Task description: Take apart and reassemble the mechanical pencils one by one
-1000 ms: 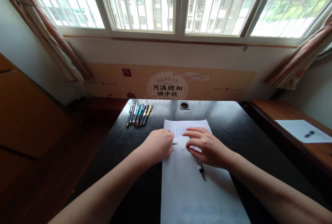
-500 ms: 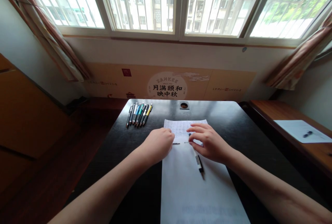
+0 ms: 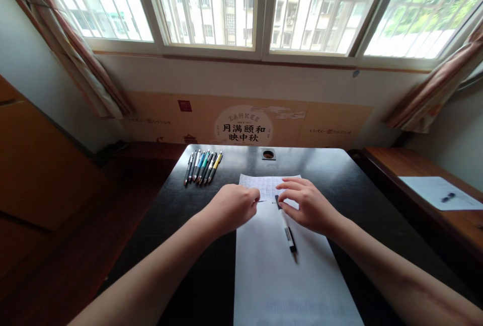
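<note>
My left hand (image 3: 236, 208) is closed, with a thin pen refill (image 3: 262, 200) sticking out to the right from its fingertips; the rest of the refill is hidden in the fist. Facing it, my right hand (image 3: 307, 205) pinches thumb and forefinger round a tiny thin piece (image 3: 274, 202), too small to make out, while its other fingers are spread. Below the right hand a black and white pen (image 3: 289, 234) lies slanted on a long white sheet of paper (image 3: 279, 275). Its upper end lies close to the right fingertips. Printed text covers the paper's far end.
Several click pens (image 3: 203, 167) lie side by side at the far left of the black table (image 3: 173, 225). A cable hole (image 3: 268, 154) is set in the far edge. On a wooden surface to the right lies another paper (image 3: 439, 192) with small dark items (image 3: 449, 197).
My left hand has moved slightly right and up, bringing the refill tip nearer the right fingers. The right hand has shifted a little to the right. The pen on the paper stays put.
</note>
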The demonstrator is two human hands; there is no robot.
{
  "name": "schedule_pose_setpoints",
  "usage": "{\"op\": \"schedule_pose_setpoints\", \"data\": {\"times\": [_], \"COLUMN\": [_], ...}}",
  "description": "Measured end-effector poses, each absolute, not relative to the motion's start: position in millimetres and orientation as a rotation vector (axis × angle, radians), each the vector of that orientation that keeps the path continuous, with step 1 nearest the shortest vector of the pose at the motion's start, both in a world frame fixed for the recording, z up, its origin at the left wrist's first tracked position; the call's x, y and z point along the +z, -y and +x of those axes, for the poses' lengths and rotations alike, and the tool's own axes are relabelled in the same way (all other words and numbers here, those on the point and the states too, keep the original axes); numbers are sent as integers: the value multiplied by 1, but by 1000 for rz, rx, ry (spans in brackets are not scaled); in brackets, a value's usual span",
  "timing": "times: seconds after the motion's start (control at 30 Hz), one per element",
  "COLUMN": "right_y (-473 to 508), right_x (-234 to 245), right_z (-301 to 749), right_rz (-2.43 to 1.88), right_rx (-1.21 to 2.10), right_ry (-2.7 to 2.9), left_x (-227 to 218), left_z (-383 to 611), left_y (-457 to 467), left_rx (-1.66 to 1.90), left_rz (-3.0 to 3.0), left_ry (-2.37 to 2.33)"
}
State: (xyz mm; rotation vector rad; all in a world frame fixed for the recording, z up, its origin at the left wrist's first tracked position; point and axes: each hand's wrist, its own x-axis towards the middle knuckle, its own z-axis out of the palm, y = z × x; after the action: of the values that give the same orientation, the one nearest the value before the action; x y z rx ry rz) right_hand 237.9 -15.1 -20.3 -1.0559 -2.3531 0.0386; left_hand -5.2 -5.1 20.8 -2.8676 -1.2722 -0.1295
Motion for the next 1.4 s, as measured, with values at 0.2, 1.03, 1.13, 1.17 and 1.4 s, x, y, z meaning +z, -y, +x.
{"op": "schedule_pose_setpoints", "data": {"times": [0.2,1.03,1.13,1.17,1.4], "right_y": [5,10,12,14,24], "right_x": [-21,-18,-15,-15,-12], "right_z": [254,249,246,245,231], "right_rz": [-1087,-928,-910,-912,-962], "right_rx": [80,75,100,124,794], "right_ry": [2311,2300,2280,2261,1850], "left_x": [13,6,5,4,4], "left_z": [-10,-8,-6,-5,6], "left_y": [-1,-2,-1,0,11], "left_rx": [-347,-571,-615,-650,-1187], "left_rz": [-2904,-2900,-2940,-2961,-3103], "left_ry": [1148,981,1014,1042,1312]}}
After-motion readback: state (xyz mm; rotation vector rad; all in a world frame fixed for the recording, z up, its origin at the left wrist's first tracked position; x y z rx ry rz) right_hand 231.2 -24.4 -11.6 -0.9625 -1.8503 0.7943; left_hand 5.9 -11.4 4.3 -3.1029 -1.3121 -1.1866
